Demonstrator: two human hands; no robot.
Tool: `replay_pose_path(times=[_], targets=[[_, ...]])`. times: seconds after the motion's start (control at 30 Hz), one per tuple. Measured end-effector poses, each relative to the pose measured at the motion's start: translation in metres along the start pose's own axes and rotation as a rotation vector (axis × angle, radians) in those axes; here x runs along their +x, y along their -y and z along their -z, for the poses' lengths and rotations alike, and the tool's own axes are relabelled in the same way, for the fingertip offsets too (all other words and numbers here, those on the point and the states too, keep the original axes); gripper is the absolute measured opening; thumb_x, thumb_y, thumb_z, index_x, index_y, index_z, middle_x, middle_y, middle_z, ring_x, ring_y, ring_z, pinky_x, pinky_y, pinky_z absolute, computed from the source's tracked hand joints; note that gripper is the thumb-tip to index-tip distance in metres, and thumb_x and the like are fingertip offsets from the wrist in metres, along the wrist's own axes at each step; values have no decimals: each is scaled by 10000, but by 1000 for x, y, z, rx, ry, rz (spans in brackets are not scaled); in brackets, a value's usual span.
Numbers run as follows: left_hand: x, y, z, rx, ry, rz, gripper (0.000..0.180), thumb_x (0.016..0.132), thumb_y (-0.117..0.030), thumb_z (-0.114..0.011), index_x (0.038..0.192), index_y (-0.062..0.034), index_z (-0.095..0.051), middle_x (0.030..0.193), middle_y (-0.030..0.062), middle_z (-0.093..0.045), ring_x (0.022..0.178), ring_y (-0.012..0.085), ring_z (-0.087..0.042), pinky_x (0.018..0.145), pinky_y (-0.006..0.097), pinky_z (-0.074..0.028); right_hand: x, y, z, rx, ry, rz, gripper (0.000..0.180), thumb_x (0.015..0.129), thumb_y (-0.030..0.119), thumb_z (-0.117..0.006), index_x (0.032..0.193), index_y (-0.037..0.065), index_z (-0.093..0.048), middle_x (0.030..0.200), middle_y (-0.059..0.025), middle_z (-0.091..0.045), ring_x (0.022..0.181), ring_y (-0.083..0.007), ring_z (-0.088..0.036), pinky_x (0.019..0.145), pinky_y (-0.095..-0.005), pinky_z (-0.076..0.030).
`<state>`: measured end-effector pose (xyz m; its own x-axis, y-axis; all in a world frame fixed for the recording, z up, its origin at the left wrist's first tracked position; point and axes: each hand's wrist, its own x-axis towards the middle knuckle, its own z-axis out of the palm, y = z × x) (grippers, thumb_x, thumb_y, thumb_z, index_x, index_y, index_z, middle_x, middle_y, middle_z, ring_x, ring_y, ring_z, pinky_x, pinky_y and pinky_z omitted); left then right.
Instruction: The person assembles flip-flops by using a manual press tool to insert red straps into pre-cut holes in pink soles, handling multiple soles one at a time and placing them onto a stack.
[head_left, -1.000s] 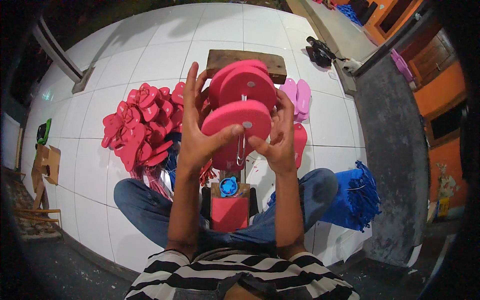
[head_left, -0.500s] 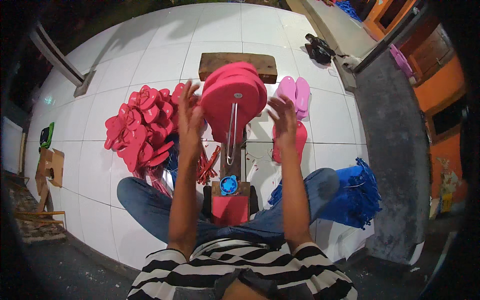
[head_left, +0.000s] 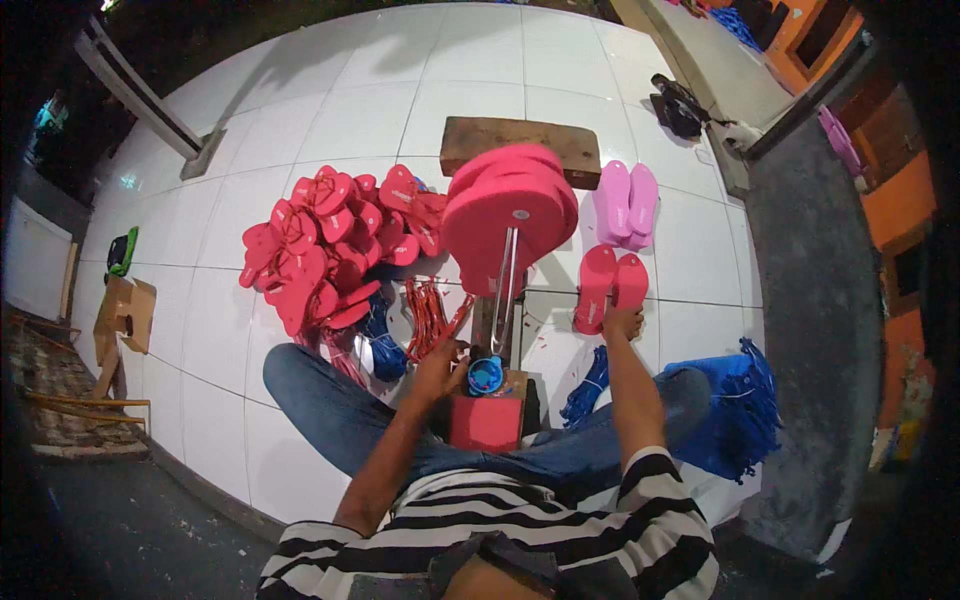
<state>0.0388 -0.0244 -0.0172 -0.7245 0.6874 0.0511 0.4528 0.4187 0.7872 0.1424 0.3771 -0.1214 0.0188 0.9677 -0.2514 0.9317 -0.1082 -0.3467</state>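
My right hand (head_left: pixel 625 322) is closed at the heel end of a red flip-flop sole (head_left: pixel 628 283), one of a pair lying on the tiles at the right. My left hand (head_left: pixel 442 368) is beside a small blue cup (head_left: pixel 485 375), fingers partly spread and nothing visible in them. The cup sits on a wooden stand with a red pad (head_left: pixel 486 422) in front of it. Beyond it, several red soles (head_left: pixel 500 225) are stacked on the stand, with a long metal prong (head_left: pixel 506 290) sloping from a hole in the top one toward me. Red straps (head_left: pixel 424 312) lie left of the stand.
A heap of red flip-flops (head_left: pixel 310 260) fills the left floor, with blue straps (head_left: pixel 378 340) below it. Pink soles (head_left: pixel 628 200) lie at the right. A wooden block (head_left: pixel 520 145) stands behind the stack. More blue straps (head_left: pixel 735 400) lie beyond my right knee.
Both hands have left the sides of the stack. My left hand came down beside the blue cup; my right went down to the red sole's heel. The view has shifted slightly.
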Motion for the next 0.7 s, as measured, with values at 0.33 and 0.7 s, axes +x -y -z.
replay_pose_path(times=[0.33,0.7], targets=[[33,-141,60,-269,-21,-103,451,808,-155,-691,1215,-41,-534,1115,119,-591,689,170,-586,586,273,-444,-188,38,111,1025,-84,423,945,716,176,-801,1364,-7,-138,1335,-196,-351,1187,-279,-420,1001,-381,-362],[20,-200,143,-134,-84,-627,393,629,-75,-728,1018,-110,-684,963,93,-627,831,233,-644,677,319,-530,-281,58,224,942,58,1482,602,707,362,-760,1145,79,-458,1180,-174,-533,1122,-328,-513,937,-441,-430]])
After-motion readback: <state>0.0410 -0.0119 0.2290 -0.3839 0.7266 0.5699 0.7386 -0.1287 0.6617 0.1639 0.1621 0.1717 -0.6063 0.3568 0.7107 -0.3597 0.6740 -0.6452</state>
